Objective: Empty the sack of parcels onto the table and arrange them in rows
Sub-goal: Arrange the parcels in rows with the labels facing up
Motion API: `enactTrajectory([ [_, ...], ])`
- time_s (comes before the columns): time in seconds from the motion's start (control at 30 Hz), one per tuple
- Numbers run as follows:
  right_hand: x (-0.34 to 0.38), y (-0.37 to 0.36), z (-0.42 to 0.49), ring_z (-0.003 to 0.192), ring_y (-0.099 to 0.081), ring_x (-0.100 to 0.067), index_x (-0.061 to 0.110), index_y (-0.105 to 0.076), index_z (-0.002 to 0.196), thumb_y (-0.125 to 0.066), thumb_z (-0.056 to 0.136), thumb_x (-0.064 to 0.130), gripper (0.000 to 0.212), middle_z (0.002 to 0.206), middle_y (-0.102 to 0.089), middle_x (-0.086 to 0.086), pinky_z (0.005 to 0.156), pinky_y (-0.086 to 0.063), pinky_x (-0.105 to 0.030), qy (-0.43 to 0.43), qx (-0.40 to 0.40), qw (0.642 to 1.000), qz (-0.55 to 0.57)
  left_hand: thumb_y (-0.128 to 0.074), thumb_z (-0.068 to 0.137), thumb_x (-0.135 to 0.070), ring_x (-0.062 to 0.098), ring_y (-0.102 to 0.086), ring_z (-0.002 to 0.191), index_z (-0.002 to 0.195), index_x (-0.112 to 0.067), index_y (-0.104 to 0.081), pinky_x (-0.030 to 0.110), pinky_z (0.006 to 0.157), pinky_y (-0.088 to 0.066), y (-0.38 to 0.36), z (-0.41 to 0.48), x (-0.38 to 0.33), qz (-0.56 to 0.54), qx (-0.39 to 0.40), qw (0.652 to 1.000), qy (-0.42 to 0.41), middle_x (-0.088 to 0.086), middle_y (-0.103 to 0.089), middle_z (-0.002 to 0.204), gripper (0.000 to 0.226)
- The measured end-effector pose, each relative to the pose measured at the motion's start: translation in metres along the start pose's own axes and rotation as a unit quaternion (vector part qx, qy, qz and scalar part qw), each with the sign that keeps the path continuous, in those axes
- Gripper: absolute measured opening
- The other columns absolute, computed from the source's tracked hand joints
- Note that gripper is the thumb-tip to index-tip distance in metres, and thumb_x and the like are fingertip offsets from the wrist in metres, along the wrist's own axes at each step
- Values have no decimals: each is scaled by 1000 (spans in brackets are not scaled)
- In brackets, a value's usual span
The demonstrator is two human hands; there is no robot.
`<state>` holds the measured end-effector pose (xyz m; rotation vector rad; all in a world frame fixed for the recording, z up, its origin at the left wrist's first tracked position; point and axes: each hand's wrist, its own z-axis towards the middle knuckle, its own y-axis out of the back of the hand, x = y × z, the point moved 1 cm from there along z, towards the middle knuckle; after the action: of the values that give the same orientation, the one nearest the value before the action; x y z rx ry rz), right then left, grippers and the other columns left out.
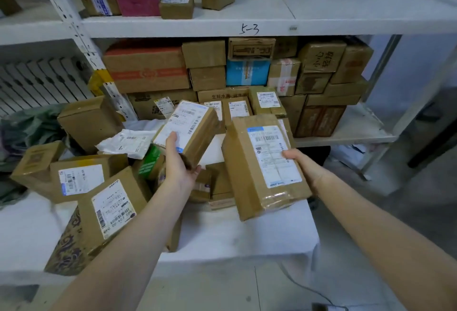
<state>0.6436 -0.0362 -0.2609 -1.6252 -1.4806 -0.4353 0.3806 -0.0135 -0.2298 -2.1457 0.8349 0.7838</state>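
Cardboard in both grips: left hand [179,162] curled round the smaller parcel [190,130] at 12 o'clock, right hand [304,167] clasping the larger parcel [264,164] at 2 o'clock above the table [247,231]; arranging judged begun, next requiring aligned placement clear of the 9 o'clock heap [81,179].

"5-3" handwritten on shelf edge [249,29], "小心轻放" on shelved box [322,59]

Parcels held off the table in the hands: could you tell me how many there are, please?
2. A smaller box is in the left hand; a larger box is in the right hand, over the right side of the table. None seems hidden.
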Motion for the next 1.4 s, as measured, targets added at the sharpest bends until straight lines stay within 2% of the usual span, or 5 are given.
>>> enactTrajectory([
  [0.33,41,-51,49,113,-61,-31,24,-62,124,-64,78,50,52,118,-69,-10,92,-48,-45,85,-1,981,175,-72,73,-58,20,-64,102,126,-28,-55,36,81,-52,20,-8,-59,-53,-60,995,-62,1,-68,113,63],
  [0.53,70,-103,112,105,-65,-28,22,-65,118,-63,81,49,46,114,-71,-9,90,-49,-40,85,4,985,151,-68,74,-61,20,-63,99,121,-21,-58,39,77,-41,23,44,-114,-93,-25,995,-32,4,-69,109,63],
  [0.8,120,-200,245,109,-65,-29,21,-63,123,-73,67,49,63,113,-71,-7,101,-46,-46,92,-5,995,28,-59,77,-67,35,-52,119,128,-10,-42,49,114,-28,33,166,-205,-154,149,977,13,17,-54,124,79],
  [1.07,144,-263,343,117,-51,-18,31,-21,150,-79,70,45,100,137,-51,3,95,-43,-35,153,-58,977,-136,-65,73,-64,30,-65,112,132,-22,-57,42,85,-54,32,251,-240,-113,203,972,41,13,-68,122,73],
  [1.4,109,-276,397,111,-55,-16,26,-31,147,-74,75,44,86,134,-56,-1,81,-44,-33,62,-42,991,-110,-56,84,-56,26,-61,117,131,-28,-59,39,91,-49,66,293,-220,-70,167,983,-4,7,-66,127,55],
])
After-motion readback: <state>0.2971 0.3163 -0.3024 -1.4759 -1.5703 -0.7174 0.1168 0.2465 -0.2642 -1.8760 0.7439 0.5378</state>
